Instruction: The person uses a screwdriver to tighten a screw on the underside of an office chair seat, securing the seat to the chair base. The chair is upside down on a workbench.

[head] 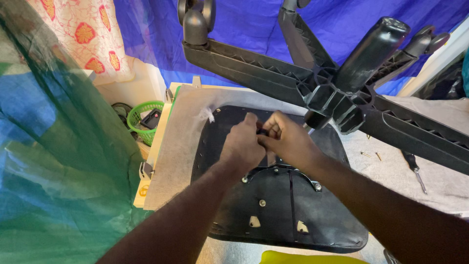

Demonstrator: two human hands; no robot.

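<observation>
**Operator A:** Report left hand (243,145) position.

**Operator B:** Left forearm extends up from the lower edge, wrist straight. Hand is curled into a loose fist, back facing the camera, knuckles touching the right hand.

**Operator A:** Right hand (288,139)?

**Operator B:** Right forearm enters from the lower right and angles inward. Fingers (270,130) are bent, tips pinched together just beside the left knuckles (grip contents largely hidden). Both hands meet at one point, wrists well apart.
</observation>
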